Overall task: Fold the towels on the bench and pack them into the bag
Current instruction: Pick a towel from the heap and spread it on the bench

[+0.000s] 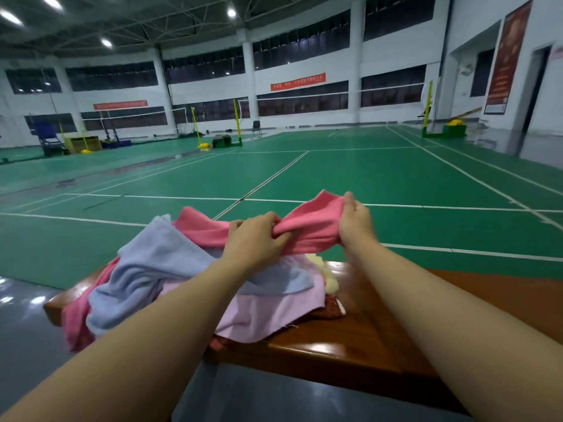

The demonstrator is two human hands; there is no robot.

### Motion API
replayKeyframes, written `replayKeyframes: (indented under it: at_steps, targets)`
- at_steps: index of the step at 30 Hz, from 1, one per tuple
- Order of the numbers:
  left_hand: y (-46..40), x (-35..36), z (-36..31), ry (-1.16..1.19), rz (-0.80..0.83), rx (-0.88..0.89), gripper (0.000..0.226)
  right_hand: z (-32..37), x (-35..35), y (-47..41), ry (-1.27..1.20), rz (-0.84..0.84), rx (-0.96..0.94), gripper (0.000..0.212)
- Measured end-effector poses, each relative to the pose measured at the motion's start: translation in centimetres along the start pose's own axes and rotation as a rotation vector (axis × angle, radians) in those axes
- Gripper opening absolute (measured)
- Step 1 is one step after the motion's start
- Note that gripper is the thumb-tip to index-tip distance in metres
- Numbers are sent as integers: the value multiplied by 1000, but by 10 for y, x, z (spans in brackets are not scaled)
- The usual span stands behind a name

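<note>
Fingers of both hands curl into a pink towel (307,226), bunching it. Her left hand (254,236) grips the middle; her right hand (356,219) pinches the upper edge, thumb raised. That towel hangs lifted above a heap on the bench (350,339): a blue towel (146,272) on top, a lilac towel (268,312) under it, something yellow (327,280) just beside. Green court (365,178) stretches beyond.

Red banner (298,81) lettering too blurred to read; bench (350,339) cut off at right edge.
</note>
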State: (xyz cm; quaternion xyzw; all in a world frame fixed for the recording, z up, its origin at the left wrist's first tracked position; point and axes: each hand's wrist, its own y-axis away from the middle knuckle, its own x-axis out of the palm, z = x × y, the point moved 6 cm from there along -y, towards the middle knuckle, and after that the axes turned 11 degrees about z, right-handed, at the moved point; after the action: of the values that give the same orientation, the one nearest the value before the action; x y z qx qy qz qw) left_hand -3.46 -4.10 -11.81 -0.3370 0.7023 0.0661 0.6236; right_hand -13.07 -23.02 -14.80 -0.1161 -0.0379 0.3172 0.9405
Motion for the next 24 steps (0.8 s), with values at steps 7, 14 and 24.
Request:
replayKeyframes:
  at_steps: [7, 14, 24]
  targets:
    - [2, 23, -47, 42, 141, 157, 37, 4, -132, 2, 110, -216, 30, 56]
    - [-1, 70, -134, 125, 252, 322, 22, 4, -272, 53, 386, -443, 68, 55]
    - [24, 128, -130, 186, 370, 326, 39, -10, -303, 89, 1122, -322, 247, 60]
